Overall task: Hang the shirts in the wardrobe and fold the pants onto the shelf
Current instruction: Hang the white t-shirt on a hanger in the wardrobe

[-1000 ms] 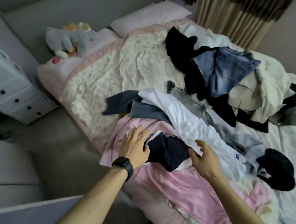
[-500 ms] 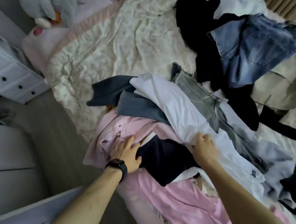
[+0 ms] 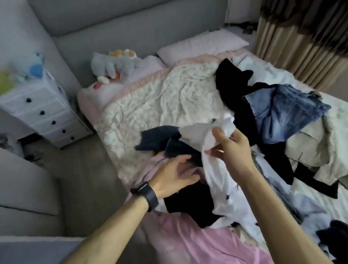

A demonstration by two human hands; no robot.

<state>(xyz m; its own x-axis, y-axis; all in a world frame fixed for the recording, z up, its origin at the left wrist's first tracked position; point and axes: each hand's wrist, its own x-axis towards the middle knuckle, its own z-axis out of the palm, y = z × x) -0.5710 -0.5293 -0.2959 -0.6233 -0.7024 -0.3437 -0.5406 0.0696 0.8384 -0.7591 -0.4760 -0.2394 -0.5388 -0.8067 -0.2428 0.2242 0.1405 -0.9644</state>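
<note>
A heap of clothes covers the right half of the bed (image 3: 163,100). My right hand (image 3: 230,149) grips a white shirt (image 3: 224,193) by a bunched part and holds it up above the pile. The shirt's lower part still trails over a black garment (image 3: 191,202). My left hand (image 3: 173,178), with a dark watch on its wrist, hovers open just left of the shirt, over a pink striped shirt (image 3: 154,164). Blue denim pants (image 3: 282,115) and a black garment (image 3: 230,81) lie farther back. A pink shirt (image 3: 216,254) hangs over the bed's near edge.
A white chest of drawers (image 3: 42,109) stands left of the bed beside the grey headboard (image 3: 126,23). A grey plush toy (image 3: 113,65) and pillows lie at the bed's head. A striped curtain (image 3: 306,44) hangs at the back right. Grey floor runs along the bed's left side.
My right hand has gripped the white shirt and raised it off the pile. My left hand has lifted from the pink striped shirt. The camera has tilted back up.
</note>
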